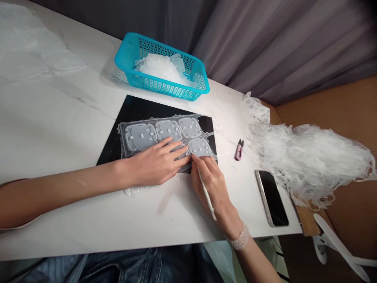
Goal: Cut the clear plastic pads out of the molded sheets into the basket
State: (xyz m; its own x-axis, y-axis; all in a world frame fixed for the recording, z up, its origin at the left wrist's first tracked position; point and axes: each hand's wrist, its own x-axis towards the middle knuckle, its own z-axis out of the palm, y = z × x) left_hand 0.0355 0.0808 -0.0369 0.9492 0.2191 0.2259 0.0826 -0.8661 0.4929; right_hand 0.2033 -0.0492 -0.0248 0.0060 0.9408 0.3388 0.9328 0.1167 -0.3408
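Observation:
My left hand [156, 163] lies flat with its fingers extended on a translucent moulded silicone sheet [167, 129], which has several rounded pads and ragged edges. The sheet rests on a black board [132, 112]. My right hand [210, 184] grips a slim white pen-like tool [206, 194], its tip against the sheet near my left fingertips. Both hands hide the lower middle of the sheet. A beaded bracelet [238, 236] circles my right wrist.
Behind the board stands a turquoise plastic basket [176, 92] holding translucent scraps [160, 68]. On the white marble table [59, 118] are pink thread snips [239, 150], a phone [272, 198], and a heap of white trimmings [306, 165]. Translucent sheets [35, 47] lie far left.

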